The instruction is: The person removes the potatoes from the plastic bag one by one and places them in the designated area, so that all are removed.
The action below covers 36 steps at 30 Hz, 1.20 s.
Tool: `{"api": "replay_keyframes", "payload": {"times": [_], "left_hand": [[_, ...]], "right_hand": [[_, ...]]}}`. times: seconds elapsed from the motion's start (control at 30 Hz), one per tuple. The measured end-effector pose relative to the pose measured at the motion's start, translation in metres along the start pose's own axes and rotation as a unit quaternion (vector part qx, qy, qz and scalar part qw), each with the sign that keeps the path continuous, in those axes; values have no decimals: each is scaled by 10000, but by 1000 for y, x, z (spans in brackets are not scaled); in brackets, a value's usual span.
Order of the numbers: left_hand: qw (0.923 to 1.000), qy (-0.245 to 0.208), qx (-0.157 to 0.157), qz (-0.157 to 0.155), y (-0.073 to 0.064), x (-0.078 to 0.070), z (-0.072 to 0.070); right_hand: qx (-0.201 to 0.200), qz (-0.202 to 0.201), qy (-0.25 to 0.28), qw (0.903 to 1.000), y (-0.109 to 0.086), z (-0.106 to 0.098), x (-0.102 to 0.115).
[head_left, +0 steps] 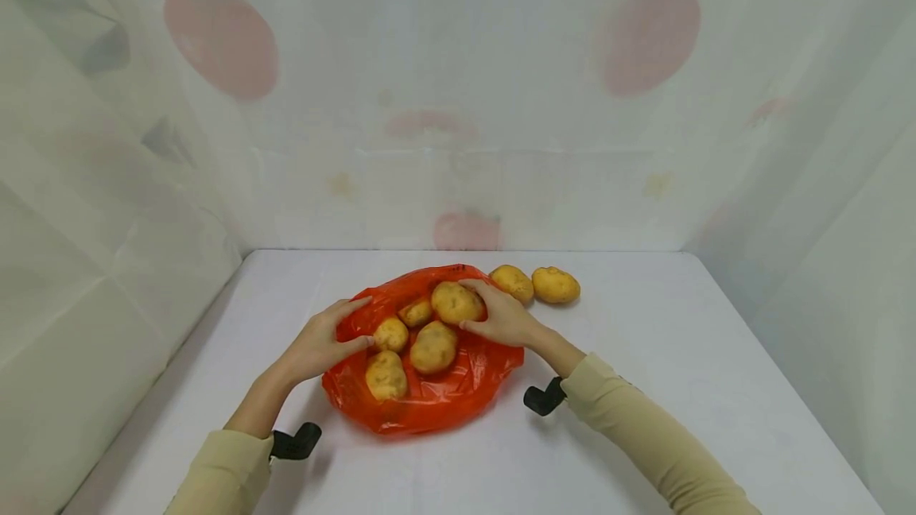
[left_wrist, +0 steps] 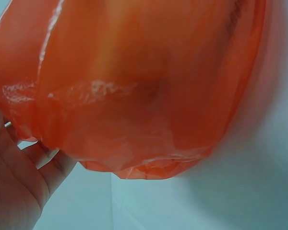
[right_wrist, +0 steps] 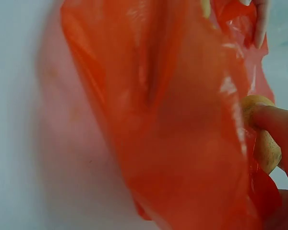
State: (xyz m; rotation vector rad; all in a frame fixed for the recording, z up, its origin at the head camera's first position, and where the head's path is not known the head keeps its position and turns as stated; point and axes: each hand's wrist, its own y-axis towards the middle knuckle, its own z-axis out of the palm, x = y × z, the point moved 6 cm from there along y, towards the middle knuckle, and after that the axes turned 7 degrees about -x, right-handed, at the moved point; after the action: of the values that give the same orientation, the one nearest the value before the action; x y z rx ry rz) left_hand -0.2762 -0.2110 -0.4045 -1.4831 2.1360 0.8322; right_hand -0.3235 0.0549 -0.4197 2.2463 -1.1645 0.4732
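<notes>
A red plastic bag point(head_left: 454, 410) sits on the white table with its mouth spread wide, and several potatoes point(head_left: 433, 348) show inside. My left hand point(head_left: 324, 344) holds the bag's left rim, thumb toward the inside; in the left wrist view the bag point(left_wrist: 134, 105) covers part of its fingers. With my right hand point(head_left: 506, 318) I grip a larger potato point(head_left: 456, 303) at the right side of the bag's mouth. The right wrist view shows the thumb on that potato point(right_wrist: 267, 151), partly behind the red plastic.
Two potatoes, one nearer the bag point(head_left: 514, 284) and one farther right point(head_left: 556, 285), lie on the table point(head_left: 644, 388) behind my right hand. Pale printed curtains point(head_left: 444, 62) enclose the back and sides. Black wrist mounts point(head_left: 296, 442) stick out beside both sleeves.
</notes>
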Motion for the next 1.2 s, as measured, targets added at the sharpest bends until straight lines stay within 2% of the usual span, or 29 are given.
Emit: {"api": "replay_keyframes", "payload": {"times": [0.2, 0.4, 0.63, 0.77, 1.0, 1.2], "left_hand": [[10000, -18, 4, -10, 0, 0, 0], [10000, -5, 1, -3, 0, 1, 0], [10000, -28, 6, -26, 0, 2, 0], [10000, -31, 1, -29, 0, 3, 0], [10000, -40, 26, -59, 1, 4, 1], [9999, -41, 57, -91, 1, 5, 1]], "right_hand": [[-71, 20, 219, 9997, -2, -11, 10], [-112, 207, 455, 9987, -5, -22, 15], [-319, 100, 799, 9962, -9, -38, 16], [-548, 50, 857, 9948, -12, -47, 12], [-650, 393, 1312, 9884, -21, -58, -4], [-846, 439, 1518, 9838, -29, -69, -18]]}}
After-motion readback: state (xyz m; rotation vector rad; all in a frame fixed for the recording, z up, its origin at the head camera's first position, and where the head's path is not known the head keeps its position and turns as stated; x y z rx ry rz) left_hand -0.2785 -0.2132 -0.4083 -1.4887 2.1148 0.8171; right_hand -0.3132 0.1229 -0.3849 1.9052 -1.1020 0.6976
